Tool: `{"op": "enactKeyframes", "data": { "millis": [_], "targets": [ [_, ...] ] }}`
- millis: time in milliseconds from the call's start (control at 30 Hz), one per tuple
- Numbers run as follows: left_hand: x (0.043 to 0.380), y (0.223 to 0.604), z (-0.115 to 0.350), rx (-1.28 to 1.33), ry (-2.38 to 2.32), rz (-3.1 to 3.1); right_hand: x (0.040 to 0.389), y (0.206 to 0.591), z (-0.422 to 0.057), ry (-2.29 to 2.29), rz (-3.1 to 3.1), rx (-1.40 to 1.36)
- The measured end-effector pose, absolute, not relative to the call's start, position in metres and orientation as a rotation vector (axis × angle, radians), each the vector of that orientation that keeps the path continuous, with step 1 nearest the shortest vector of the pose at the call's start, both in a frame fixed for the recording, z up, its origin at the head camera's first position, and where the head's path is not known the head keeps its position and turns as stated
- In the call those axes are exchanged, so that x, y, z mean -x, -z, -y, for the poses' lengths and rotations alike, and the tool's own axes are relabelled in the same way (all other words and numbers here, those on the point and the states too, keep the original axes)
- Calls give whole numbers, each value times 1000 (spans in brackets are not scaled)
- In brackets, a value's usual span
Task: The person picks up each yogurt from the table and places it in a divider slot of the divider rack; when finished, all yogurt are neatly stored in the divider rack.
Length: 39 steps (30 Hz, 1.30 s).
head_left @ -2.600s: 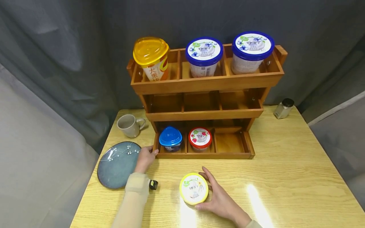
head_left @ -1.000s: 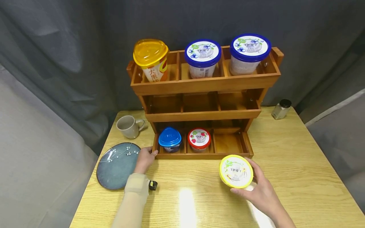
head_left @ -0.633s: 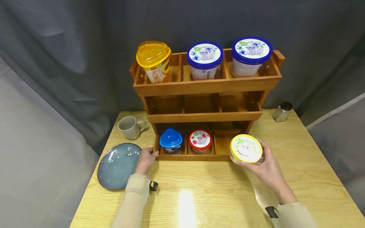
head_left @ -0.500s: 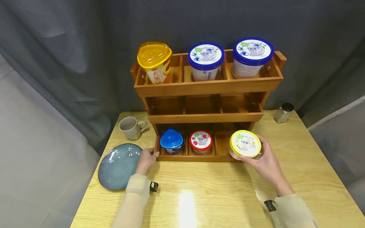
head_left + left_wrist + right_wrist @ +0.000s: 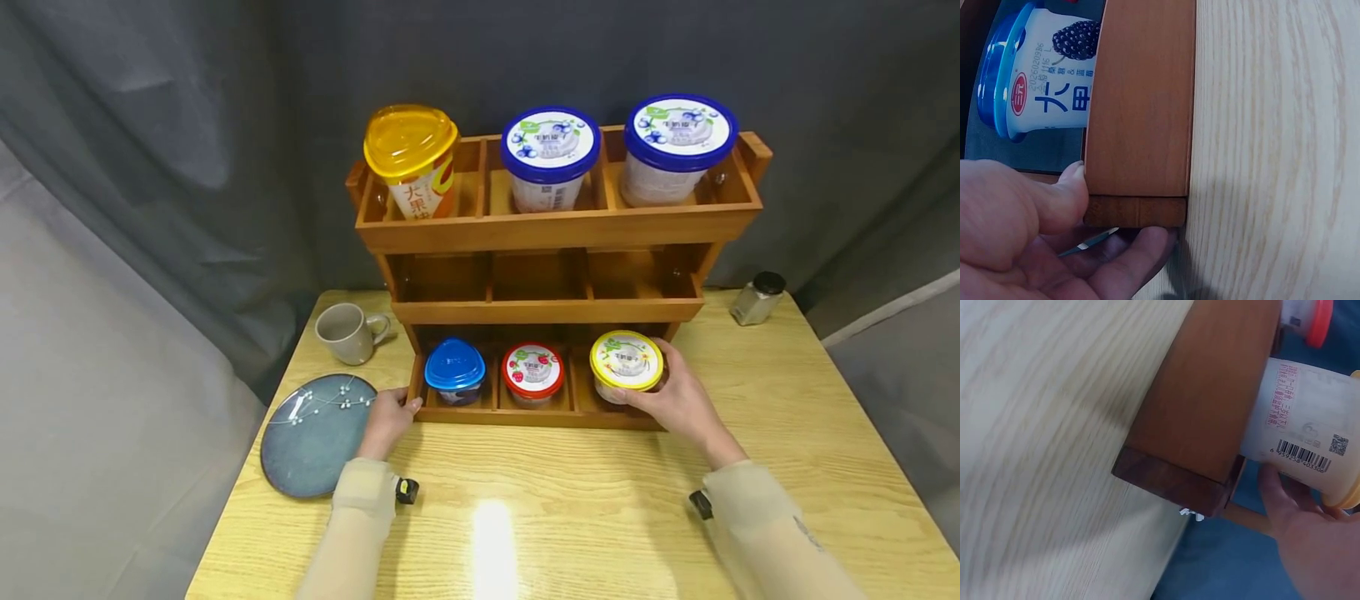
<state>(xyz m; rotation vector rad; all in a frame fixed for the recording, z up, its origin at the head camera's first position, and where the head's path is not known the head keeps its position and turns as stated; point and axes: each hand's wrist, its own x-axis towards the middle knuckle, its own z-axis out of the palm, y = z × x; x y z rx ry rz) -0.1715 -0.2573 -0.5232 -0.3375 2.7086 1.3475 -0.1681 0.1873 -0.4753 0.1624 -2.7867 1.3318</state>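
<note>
My right hand (image 5: pixel 677 397) holds a yellow-lidded yogurt cup (image 5: pixel 626 362), thumb at its front and fingers round its right side. That cup is at the right compartment of the bottom tier of a wooden rack (image 5: pixel 558 312); in the right wrist view its lower part goes behind the front board. My left hand (image 5: pixel 386 422) pinches the rack's lower left corner, thumb inside and fingers outside. Beside that hand, a blue-lidded yogurt cup (image 5: pixel 455 372) sits in the left compartment. A red-lidded yogurt cup (image 5: pixel 532 372) occupies the middle one.
On the top tier stand an orange-lidded cup (image 5: pixel 411 158) and two blue-rimmed tubs (image 5: pixel 551 154). Left of the rack are a grey mug (image 5: pixel 347 333) and a blue-grey plate (image 5: pixel 315 446). A black-capped jar (image 5: pixel 757 300) stands at the back right of the table.
My right hand has lifted the yellow-lidded cup from the table's front and carried it right and back to the bottom-right compartment. The left hand has stayed on the rack's corner.
</note>
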Motion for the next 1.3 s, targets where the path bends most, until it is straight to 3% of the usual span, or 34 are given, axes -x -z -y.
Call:
{"op": "enactKeyframes", "data": {
  "millis": [500,1300],
  "targets": [
    [175,516,253,337,-1346,-2709,184,492,-199,-1145,2898,-328],
    [169,523,254,348,-1322,-2721,189,472,-203,-879,3138,-399]
  ]
}}
